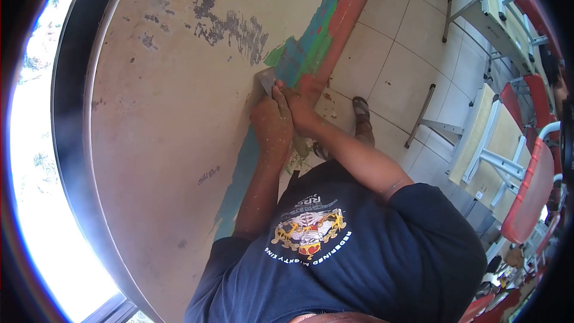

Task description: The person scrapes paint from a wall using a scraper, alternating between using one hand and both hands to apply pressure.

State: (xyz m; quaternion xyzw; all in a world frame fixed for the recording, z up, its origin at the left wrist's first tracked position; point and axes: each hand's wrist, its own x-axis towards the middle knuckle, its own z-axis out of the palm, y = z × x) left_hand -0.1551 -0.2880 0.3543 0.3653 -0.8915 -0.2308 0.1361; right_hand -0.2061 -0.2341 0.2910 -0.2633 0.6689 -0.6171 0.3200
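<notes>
A scraper with a flat metal blade [265, 80] rests against the cream wall [161, 119], at the edge of a blue-green painted band [291, 60]. My left hand [272, 122] is closed around the scraper from the left, with pale flecks on its skin. My right hand [297, 106] is closed on it too, pressed against the left. The handle is hidden by the fingers. Green and blue patches show beside the blade, next to a red-brown strip [350, 21]. Grey bare patches [230, 30] mark the wall above the hands.
A bright window [36, 143] runs down the far left. Tiled floor [397, 69] lies to the right, with a sandalled foot [361, 107] and scattered flakes. Desks [487, 149] and red chairs [529, 194] stand along the right side.
</notes>
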